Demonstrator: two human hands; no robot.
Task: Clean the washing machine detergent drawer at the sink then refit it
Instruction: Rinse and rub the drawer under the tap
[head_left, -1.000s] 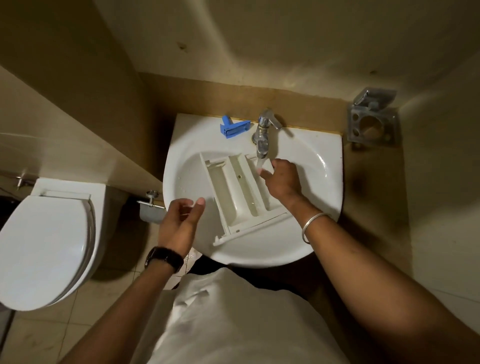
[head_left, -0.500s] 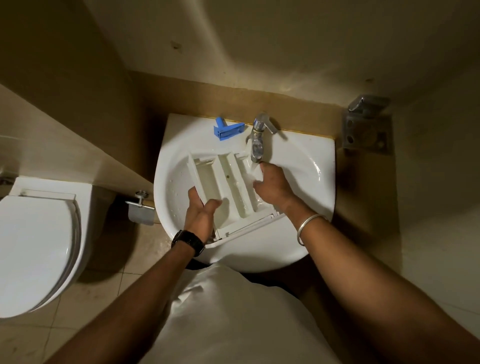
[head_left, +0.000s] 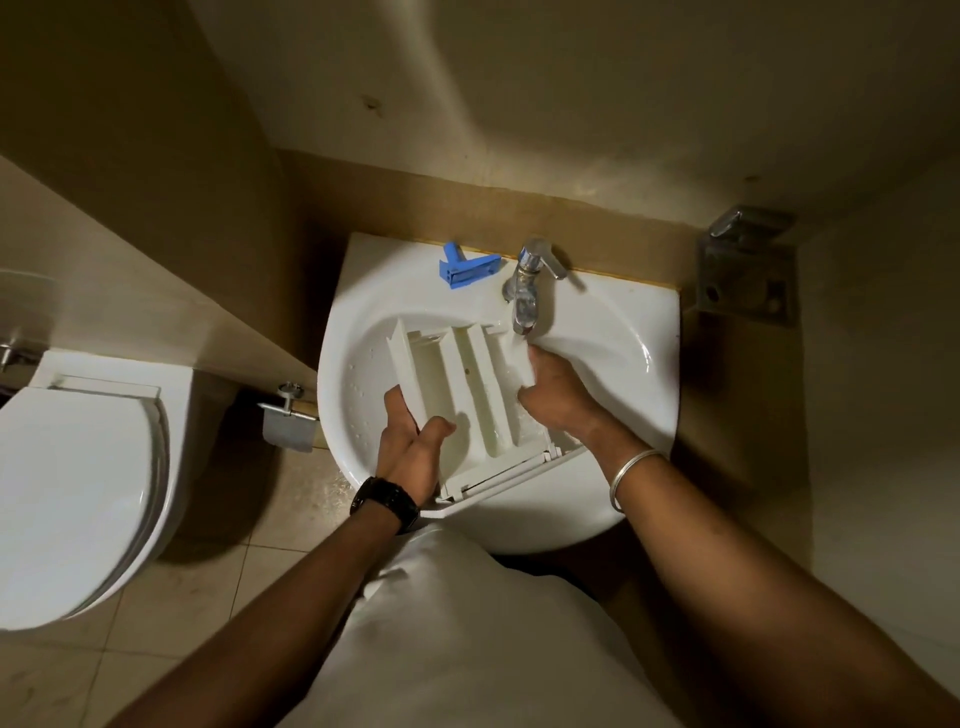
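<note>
Two bare hands hold a white plastic detergent drawer (head_left: 467, 395) with long open compartments, which lies tilted in the bowl of a white ceramic sink (head_left: 613, 338), its front panel resting toward the near rim and its far end up under the tap. The left hand (head_left: 410, 441), with a black watch (head_left: 387, 501) on its wrist, grips the drawer's left wall near the front, thumb curled over into the left compartment and fingers (head_left: 397, 405) wrapped round the outside. The right hand (head_left: 553, 389), with a thin silver bangle (head_left: 631, 475) on its wrist, clasps the drawer's right wall, fingers curled around it. A chrome tap (head_left: 530, 291) stands at the far rim, and a thin stream of water runs from its spout onto the drawer's far right corner, just beside the right hand. A small blue plastic insert (head_left: 467, 267) lies on the far rim, left of the tap. A white toilet (head_left: 72, 493) with its lid closed stands to the left, and a metal wall holder (head_left: 745, 265) hangs to the right of the sink.
</note>
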